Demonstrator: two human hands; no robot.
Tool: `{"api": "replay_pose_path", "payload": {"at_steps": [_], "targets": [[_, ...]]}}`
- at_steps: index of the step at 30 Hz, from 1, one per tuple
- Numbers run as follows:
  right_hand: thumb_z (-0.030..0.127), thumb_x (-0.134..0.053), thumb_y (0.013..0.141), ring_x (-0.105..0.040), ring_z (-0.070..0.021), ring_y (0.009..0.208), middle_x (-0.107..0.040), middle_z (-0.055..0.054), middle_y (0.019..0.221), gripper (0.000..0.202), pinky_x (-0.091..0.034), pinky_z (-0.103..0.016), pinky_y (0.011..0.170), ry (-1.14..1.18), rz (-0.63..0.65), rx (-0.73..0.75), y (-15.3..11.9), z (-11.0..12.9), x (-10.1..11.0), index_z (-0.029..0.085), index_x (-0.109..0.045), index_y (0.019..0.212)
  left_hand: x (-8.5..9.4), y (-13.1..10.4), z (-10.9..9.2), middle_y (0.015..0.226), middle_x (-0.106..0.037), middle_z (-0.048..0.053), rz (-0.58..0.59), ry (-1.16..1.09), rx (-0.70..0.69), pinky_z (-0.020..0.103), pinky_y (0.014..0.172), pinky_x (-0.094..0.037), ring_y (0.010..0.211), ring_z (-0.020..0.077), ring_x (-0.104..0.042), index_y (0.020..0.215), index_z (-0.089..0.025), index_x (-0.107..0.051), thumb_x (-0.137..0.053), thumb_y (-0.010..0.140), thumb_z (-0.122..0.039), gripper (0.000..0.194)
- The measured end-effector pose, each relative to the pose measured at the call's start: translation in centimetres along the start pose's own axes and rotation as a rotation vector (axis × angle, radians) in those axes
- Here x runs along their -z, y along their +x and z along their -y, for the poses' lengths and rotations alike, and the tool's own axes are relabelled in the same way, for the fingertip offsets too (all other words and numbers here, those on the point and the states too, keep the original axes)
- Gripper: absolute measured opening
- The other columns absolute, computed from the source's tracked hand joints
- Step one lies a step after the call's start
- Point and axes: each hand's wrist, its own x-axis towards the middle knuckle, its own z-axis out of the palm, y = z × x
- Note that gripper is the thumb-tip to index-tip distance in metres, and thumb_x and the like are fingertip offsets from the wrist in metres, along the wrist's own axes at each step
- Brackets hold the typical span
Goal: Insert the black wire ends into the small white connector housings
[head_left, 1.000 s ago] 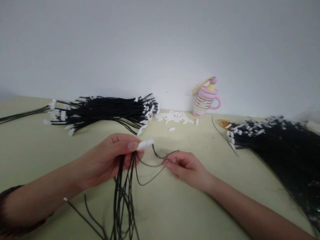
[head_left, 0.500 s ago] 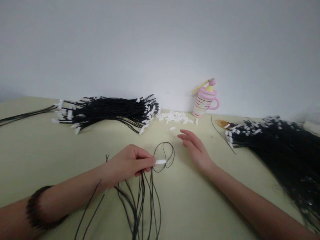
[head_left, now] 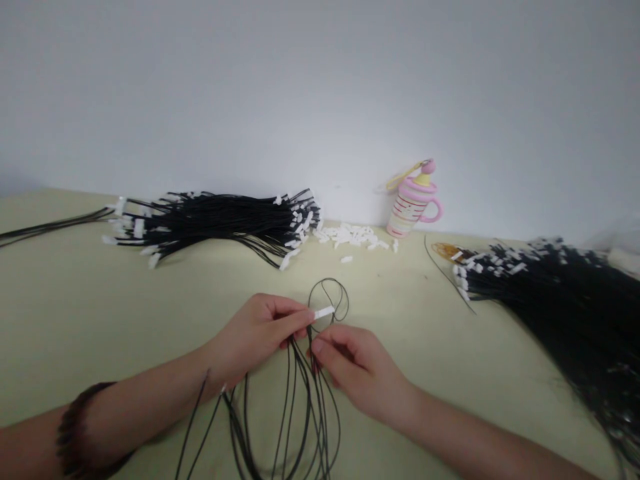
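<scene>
Between its thumb and fingers, my left hand (head_left: 273, 330) pinches a small white connector (head_left: 324, 312) at the middle of the view. Thin black wires (head_left: 295, 413) hang below that hand, and a loop of wire (head_left: 343, 287) curls up beyond the connector. Just below and right of the connector, my right hand (head_left: 357, 363) is closed in a pinch on the hanging black wires. The two hands are close together over the pale green table (head_left: 430, 433). The tips of the right fingers are partly hidden behind the thumb and wires.
A bundle of black wires with white ends (head_left: 225, 217) lies at the back left. White connectors (head_left: 350, 235) are scattered beside it. A pink cup-shaped item (head_left: 410, 207) stands against the wall (head_left: 320, 100). A large black wire pile (head_left: 560, 300) lies at right, near a single loose wire (head_left: 447, 275).
My right hand has moved left and down from near the loose connectors and closed on the hanging wires. The held connector has shifted slightly up and tilts more.
</scene>
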Motion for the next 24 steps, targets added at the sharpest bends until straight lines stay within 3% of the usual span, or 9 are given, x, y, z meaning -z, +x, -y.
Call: {"api": "replay_pose_path", "payload": {"at_steps": [4, 9, 19, 24], "targets": [[0.026, -0.049, 0.079, -0.037, -0.0066, 0.049, -0.043, 0.003, 0.056, 0.017, -0.026, -0.018, 0.045, 0.077, -0.022, -0.047, 0.3, 0.1, 0.1, 0.015, -0.051, 0.066, 0.1, 0.1, 0.1, 0.050, -0.044, -0.005, 0.032, 0.023, 0.006, 0.021, 0.047, -0.025, 0.050, 0.0097, -0.035, 0.061, -0.016, -0.062, -0.051, 0.074, -0.046, 0.034], [0.024, -0.049, 0.079, -0.033, -0.0059, 0.046, -0.039, 0.005, 0.050, 0.019, -0.025, -0.018, 0.043, 0.239, 0.040, -0.089, 0.5, 0.1, 0.5, 0.014, -0.051, 0.063, 0.1, 0.2, 0.3, 0.050, -0.041, -0.005, 0.043, 0.026, 0.005, 0.021, 0.046, -0.022, 0.049, 0.0092, -0.032, 0.057, -0.016, -0.057, -0.050, 0.074, -0.046, 0.035], [0.018, -0.050, 0.071, -0.046, -0.0058, 0.049, -0.059, -0.001, 0.065, 0.011, -0.039, -0.020, 0.052, 0.626, 0.149, -0.153, 0.8, 0.5, 1.1, 0.013, -0.056, 0.063, 0.1, 0.2, 0.1, 0.051, -0.050, -0.003, 0.082, 0.011, 0.033, 0.021, 0.046, -0.025, 0.049, 0.0096, -0.036, 0.059, -0.016, -0.059, -0.049, 0.075, -0.044, 0.034], [0.014, -0.058, 0.064, -0.047, -0.0049, 0.050, -0.060, 0.000, 0.068, 0.003, -0.041, -0.018, 0.048, 0.644, 0.109, -0.162, 0.8, 0.0, 0.6, 0.014, -0.056, 0.066, 0.1, 0.1, -0.2, 0.049, -0.047, -0.004, 0.056, -0.002, 0.036, 0.020, 0.044, -0.023, 0.047, 0.0091, -0.035, 0.057, -0.017, -0.060, -0.051, 0.074, -0.043, 0.033]]}}
